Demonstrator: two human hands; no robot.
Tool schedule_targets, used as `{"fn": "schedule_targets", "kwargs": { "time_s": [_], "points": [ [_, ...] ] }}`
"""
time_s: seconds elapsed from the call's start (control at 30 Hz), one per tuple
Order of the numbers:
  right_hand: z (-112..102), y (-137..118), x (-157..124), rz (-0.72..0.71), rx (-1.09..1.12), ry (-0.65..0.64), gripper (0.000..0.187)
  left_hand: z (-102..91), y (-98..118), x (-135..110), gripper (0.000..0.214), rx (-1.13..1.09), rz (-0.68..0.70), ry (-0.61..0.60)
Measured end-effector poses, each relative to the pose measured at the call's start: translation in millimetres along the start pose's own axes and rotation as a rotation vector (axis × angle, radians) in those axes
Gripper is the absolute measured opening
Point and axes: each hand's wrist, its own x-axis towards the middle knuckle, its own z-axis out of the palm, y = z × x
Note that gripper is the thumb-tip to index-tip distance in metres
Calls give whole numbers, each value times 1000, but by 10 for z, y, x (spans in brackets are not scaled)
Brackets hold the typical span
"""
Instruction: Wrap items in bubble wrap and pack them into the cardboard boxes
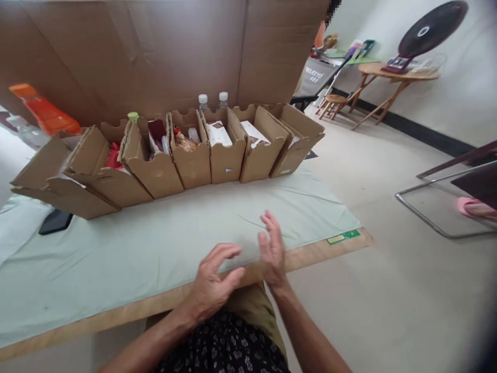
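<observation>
My left hand point(217, 280) is held over the near edge of the table, fingers curved and thumb apart, with nothing in it. Facing it, my right hand point(273, 251) is raised with its fingers stretched and is empty too. A gap separates the two hands. Beyond them a pale green cloth point(163, 243) covers the wooden table point(310, 256). Across its back stands a row of several open cardboard boxes point(227, 163). Inside some of them I see a red packet point(114, 157), packaged food point(184, 140) and white boxes point(218, 134).
Tall cardboard point(174, 57) rises behind the row. An orange bottle point(48, 111) leans at the left, above a black phone point(56, 221). Two clear bottles point(223, 99) show behind the boxes. To the right are a fan point(423, 33) on a small table point(404, 73), a stool point(334, 101) and a metal-framed chair point(423, 217).
</observation>
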Motion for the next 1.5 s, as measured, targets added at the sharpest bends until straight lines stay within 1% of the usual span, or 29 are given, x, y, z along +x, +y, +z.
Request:
{"fn": "schedule_targets", "kwargs": {
  "time_s": [0.03,0.07,0.13,0.2,0.3,0.37,0.43,0.47,0.5,0.53,0.6,0.63,0.67,0.7,0.73,0.8,0.83,0.87,0.9,0.97,1.03,1.07,1.1,1.13,1.2,1.27,1.33,1.43,1.5],
  "points": [
    [178,-123,48,70,134,-1,50,160,38,119,25,-74,8,9],
    [310,-208,104,140,247,9,51,294,50,212,22,-122,11,33],
    [445,-263,228,268,389,45,52,474,7,328,16,-145,17,103],
    [463,-194,347,336,448,82,55,565,-90,375,12,-115,32,137],
    [438,-5,480,390,501,122,58,637,-260,382,10,-117,34,76],
    [452,93,523,433,525,114,58,679,-362,387,17,-159,-8,40],
    [486,144,530,463,536,62,54,699,-439,412,31,-198,-46,3],
    [498,153,528,464,536,27,51,692,-465,433,35,-206,-55,-19],
    [497,154,530,448,525,-11,48,670,-481,458,33,-203,-56,-46],
    [474,148,543,413,496,-45,44,633,-489,486,25,-191,-41,-83],
    [344,114,642,267,380,-93,34,516,-493,548,11,-147,54,-184],
    [231,84,745,162,295,-102,29,442,-498,581,10,-113,132,-237],
    [91,45,891,46,201,-92,24,364,-512,617,11,-66,215,-270],
    [-70,-5,1086,-73,102,-64,21,287,-538,653,11,-7,287,-269],
    [-239,-64,1327,-171,-5,-15,20,216,-579,688,9,63,332,-228],
    [-554,-200,1928,-322,-246,129,21,109,-696,746,11,217,338,-73],
    [-677,-265,2265,-361,-363,158,24,78,-763,766,12,281,321,-4],
    [-767,-321,2609,-375,-487,137,27,63,-828,778,13,330,306,39],
    [-820,-361,2941,-363,-620,69,29,61,-886,783,14,366,293,55],
    [-817,-382,3512,-233,-968,-230,35,82,-968,778,14,408,285,42],
    [-708,-327,3889,-68,-1289,-550,42,113,-1006,767,15,425,287,21],
    [-634,-281,3998,-8,-1387,-662,43,124,-1014,764,16,429,287,17],
    [-558,-229,4060,27,-1443,-731,42,132,-1019,762,16,431,283,15],
    [-488,-179,4085,42,-1465,-758,40,135,-1023,762,17,430,276,12],
    [-390,-112,4060,44,-1468,-730,36,134,-1033,765,18,426,259,5],
    [-376,-119,3993,49,-1478,-674,34,128,-1047,769,18,420,241,-1],
    [-461,-212,3917,57,-1482,-594,31,123,-1059,773,18,414,223,-4],
    [-722,-460,3794,43,-1478,-430,30,113,-1069,780,19,401,215,-9],
    [-892,-624,3712,17,-1463,-354,31,106,-1069,787,20,396,209,-16]
  ]
}}
